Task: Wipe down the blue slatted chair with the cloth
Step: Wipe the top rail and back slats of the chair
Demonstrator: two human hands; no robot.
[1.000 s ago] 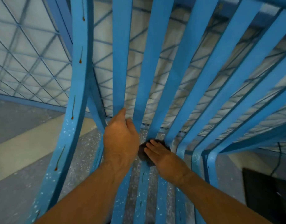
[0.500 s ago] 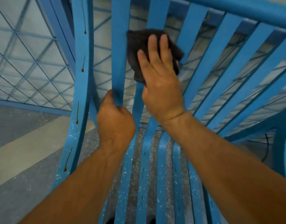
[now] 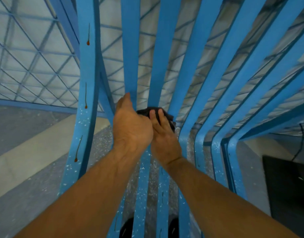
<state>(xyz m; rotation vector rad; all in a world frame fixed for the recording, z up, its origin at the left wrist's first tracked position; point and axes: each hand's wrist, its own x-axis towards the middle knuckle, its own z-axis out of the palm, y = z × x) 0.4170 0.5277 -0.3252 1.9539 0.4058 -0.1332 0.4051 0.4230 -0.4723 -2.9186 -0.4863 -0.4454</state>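
Observation:
The blue slatted chair (image 3: 195,69) fills the view, its back slats curving down into the seat. My left hand (image 3: 130,127) grips the second back slat from the left, just above the bend. My right hand (image 3: 162,134) presses a dark cloth (image 3: 144,112) flat against the neighbouring slat at the bend; only the cloth's top edge shows past my fingers. White specks dot the lower slats, and rusty drip marks run down the wide left frame piece (image 3: 86,83).
Behind the chair stands a blue diamond-mesh railing (image 3: 32,66). The floor is grey with a pale band (image 3: 27,152) at the left. A black object with a cable (image 3: 288,186) sits at the lower right. The tips of two dark shoes (image 3: 127,227) show under the seat.
My right hand has slid the cloth down the slat from high on the backrest to the bend at the seat. My left hand keeps its grip on the slat.

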